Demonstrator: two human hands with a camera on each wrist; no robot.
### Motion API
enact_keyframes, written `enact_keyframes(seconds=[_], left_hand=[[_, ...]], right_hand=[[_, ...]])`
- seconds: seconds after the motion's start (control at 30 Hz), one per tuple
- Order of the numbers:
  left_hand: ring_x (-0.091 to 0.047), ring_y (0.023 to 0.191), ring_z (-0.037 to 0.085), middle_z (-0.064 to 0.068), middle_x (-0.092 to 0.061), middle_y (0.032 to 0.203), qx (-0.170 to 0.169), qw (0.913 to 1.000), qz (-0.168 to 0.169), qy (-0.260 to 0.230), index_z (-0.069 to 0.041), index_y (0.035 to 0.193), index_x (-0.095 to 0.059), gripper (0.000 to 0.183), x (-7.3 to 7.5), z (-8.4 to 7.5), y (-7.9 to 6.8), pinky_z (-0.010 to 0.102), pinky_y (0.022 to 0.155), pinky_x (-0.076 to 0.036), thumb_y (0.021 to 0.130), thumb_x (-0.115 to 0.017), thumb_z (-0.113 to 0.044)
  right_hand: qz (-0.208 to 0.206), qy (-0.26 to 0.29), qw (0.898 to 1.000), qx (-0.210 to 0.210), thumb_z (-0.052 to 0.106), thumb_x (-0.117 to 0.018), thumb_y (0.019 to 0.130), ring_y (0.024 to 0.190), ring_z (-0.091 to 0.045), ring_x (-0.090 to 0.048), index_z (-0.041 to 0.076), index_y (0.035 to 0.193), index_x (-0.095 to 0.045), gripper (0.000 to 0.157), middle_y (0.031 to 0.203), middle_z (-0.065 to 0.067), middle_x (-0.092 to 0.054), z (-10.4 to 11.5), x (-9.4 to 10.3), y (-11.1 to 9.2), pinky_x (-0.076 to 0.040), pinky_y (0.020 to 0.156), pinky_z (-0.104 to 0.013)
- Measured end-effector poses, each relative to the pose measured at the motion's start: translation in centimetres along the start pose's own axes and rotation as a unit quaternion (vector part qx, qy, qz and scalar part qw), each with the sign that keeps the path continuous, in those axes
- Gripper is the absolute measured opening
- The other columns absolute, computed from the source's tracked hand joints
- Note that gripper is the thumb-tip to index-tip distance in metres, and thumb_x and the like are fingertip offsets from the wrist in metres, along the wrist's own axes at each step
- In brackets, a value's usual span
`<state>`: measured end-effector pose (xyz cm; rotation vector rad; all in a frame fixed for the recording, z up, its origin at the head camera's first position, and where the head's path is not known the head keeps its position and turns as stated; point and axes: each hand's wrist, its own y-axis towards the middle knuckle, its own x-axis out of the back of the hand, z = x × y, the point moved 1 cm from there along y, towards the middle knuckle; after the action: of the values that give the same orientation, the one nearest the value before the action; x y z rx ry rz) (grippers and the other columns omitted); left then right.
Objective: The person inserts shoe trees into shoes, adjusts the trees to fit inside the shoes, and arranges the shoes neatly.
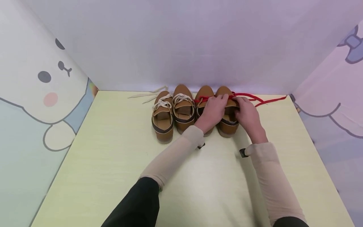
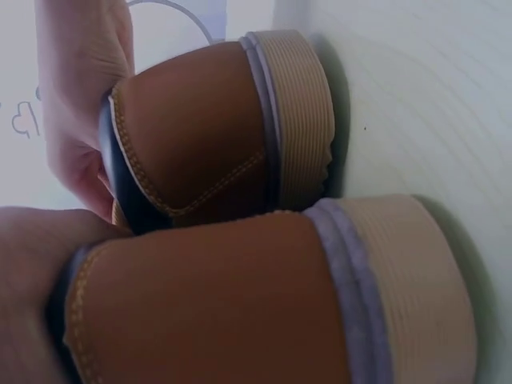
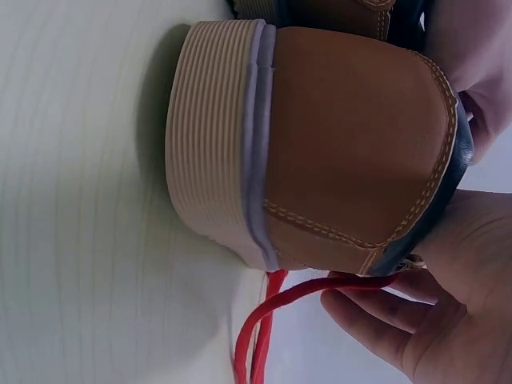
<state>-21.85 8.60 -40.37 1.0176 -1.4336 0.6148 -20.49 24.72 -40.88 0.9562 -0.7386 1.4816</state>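
Note:
Brown leather shoes stand in a row against the back wall, toes away from me. The rightmost shoe (image 1: 227,128) has a red lace (image 1: 272,101) trailing right. My right hand (image 1: 249,115) pinches that shoe's side near the opening, its fingers on the outer side by the lace, as the right wrist view shows. My left hand (image 1: 214,111) reaches over the neighbouring red-laced shoe (image 1: 204,91) to the front of the rightmost one, its fingers bent at the lacing. The left fingertips are hidden, so I cannot tell what they hold.
To the left stand two matching shoes with white laces, the outer shoe (image 1: 164,135) and the inner shoe (image 1: 181,90). A loose white lace (image 1: 144,94) lies near the wall. The pale tabletop (image 1: 113,157) is bounded by a plain back wall (image 1: 184,41) and cartoon-printed side walls.

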Motion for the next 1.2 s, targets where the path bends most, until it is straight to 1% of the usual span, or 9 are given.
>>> enact_keyframes(seconds=[0.1, 0.23, 0.37, 0.5, 0.6, 0.77, 0.93, 1.03, 1.2], left_hand=[[-0.07, 0.104, 0.021, 0.003, -0.07, 0.117, 0.001, 0.9998, 0.009, -0.021, -0.011, 0.127, -0.054, 0.025, 0.2, 0.0, -0.5, 0.036, 0.104, -0.051, 0.106, -0.06, -0.022], [-0.065, 0.115, 0.02, 0.0, -0.068, 0.12, 0.004, 0.9993, 0.009, -0.035, -0.013, 0.125, -0.055, 0.027, 0.5, 0.1, -1.4, 0.036, 0.111, -0.046, 0.103, -0.066, -0.027], [-0.061, 0.122, 0.019, -0.003, -0.067, 0.122, 0.002, 0.9992, -0.001, -0.039, -0.018, 0.122, -0.058, 0.023, 1.0, 0.4, -2.5, 0.037, 0.108, -0.047, 0.103, -0.067, -0.027], [-0.06, 0.125, 0.019, -0.002, -0.068, 0.125, -0.014, 0.999, -0.018, -0.037, -0.018, 0.122, -0.06, 0.02, 1.6, 0.7, -3.7, 0.037, 0.104, -0.049, 0.104, -0.065, -0.025], [-0.06, 0.129, 0.02, 0.0, -0.068, 0.126, -0.024, 0.9988, -0.031, -0.031, -0.018, 0.123, -0.061, 0.019, 2.0, 1.0, -4.7, 0.038, 0.107, -0.049, 0.105, -0.062, -0.023], [-0.061, 0.131, 0.022, 0.001, -0.068, 0.13, -0.023, 0.9986, -0.045, -0.017, -0.018, 0.124, -0.062, 0.022, 2.6, 1.5, -6.5, 0.039, 0.108, -0.05, 0.105, -0.063, -0.027], [-0.062, 0.13, 0.023, 0.002, -0.069, 0.13, -0.026, 0.9974, -0.063, -0.025, -0.016, 0.124, -0.064, 0.024, 3.3, 2.3, -8.6, 0.04, 0.105, -0.052, 0.103, -0.066, -0.028], [-0.063, 0.127, 0.023, 0.002, -0.071, 0.126, -0.03, 0.9958, -0.081, -0.031, -0.015, 0.122, -0.066, 0.025, 4.0, 3.1, -10.1, 0.04, 0.104, -0.053, 0.102, -0.069, -0.028], [-0.064, 0.123, 0.024, 0.002, -0.072, 0.124, -0.026, 0.9937, -0.106, -0.026, -0.013, 0.121, -0.068, 0.026, 4.9, 4.9, -12.6, 0.04, 0.105, -0.052, 0.1, -0.072, -0.028]], right_hand=[[-0.007, -0.005, 1.0, 0.001, 0.002, -0.058, 0.097, 0.127, -0.048, -0.056, 0.003, 0.145, -0.054, 0.048, 0.146, -0.027, -0.054, -0.1, 0.1, -0.5, -0.048, 0.102, -0.067], [-0.013, -0.008, 1.0, 0.001, 0.005, -0.06, 0.099, 0.121, -0.047, -0.059, 0.006, 0.145, -0.056, 0.046, 0.145, -0.026, -0.055, 0.1, 0.6, -1.4, -0.051, 0.096, -0.066], [-0.03, -0.003, 1.0, 0.006, 0.006, -0.062, 0.099, 0.115, -0.045, -0.06, 0.006, 0.143, -0.057, 0.044, 0.139, -0.025, -0.059, 0.2, 1.3, -2.3, -0.052, 0.091, -0.065], [-0.049, -0.003, 0.999, 0.019, 0.005, -0.062, 0.099, 0.112, -0.043, -0.06, 0.004, 0.142, -0.058, 0.043, 0.133, -0.025, -0.061, 0.2, 1.6, -3.2, -0.053, 0.084, -0.062], [-0.051, -0.004, 0.998, 0.023, 0.005, -0.062, 0.099, 0.11, -0.043, -0.06, 0.004, 0.143, -0.058, 0.044, 0.134, -0.025, -0.061, 0.3, 1.7, -4.0, -0.052, 0.079, -0.06], [-0.046, -0.005, 0.999, 0.019, 0.007, -0.064, 0.1, 0.113, -0.043, -0.061, 0.005, 0.143, -0.058, 0.044, 0.136, -0.024, -0.061, 0.5, 1.7, -5.4, -0.053, 0.081, -0.06], [-0.055, -0.009, 0.998, 0.026, 0.007, -0.066, 0.099, 0.111, -0.042, -0.062, 0.005, 0.138, -0.061, 0.039, 0.13, -0.023, -0.064, 0.4, 1.8, -6.9, -0.052, 0.082, -0.061], [-0.063, -0.009, 0.997, 0.032, 0.006, -0.066, 0.098, 0.11, -0.041, -0.064, 0.007, 0.136, -0.063, 0.038, 0.129, -0.022, -0.066, 0.2, 2.0, -7.8, -0.052, 0.082, -0.06], [-0.049, 0.01, 0.998, 0.03, 0.008, -0.067, 0.099, 0.11, -0.042, -0.066, 0.01, 0.138, -0.063, 0.04, 0.133, -0.021, -0.065, 0.0, 2.4, -9.1, -0.054, 0.084, -0.06]])
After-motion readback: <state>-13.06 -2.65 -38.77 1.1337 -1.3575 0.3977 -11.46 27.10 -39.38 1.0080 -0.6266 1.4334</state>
